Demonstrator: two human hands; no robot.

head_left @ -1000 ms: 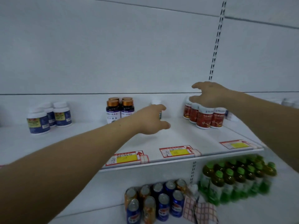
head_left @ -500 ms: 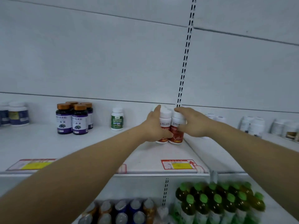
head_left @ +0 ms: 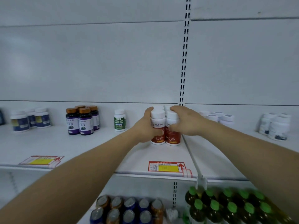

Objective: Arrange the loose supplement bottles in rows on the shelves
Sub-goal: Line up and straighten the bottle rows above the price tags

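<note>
Left hand (head_left: 144, 128) and right hand (head_left: 186, 122) clasp red bottles (head_left: 158, 138) beside shelf divider (head_left: 191, 156).

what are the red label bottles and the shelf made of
Red-label bottles: probably white plastic, smooth opaque bodies and caps, with glossy printed wrap labels. Shelf: looks like white painted sheet metal, flat, thin-edged, faintly sheened; not certain.
</note>
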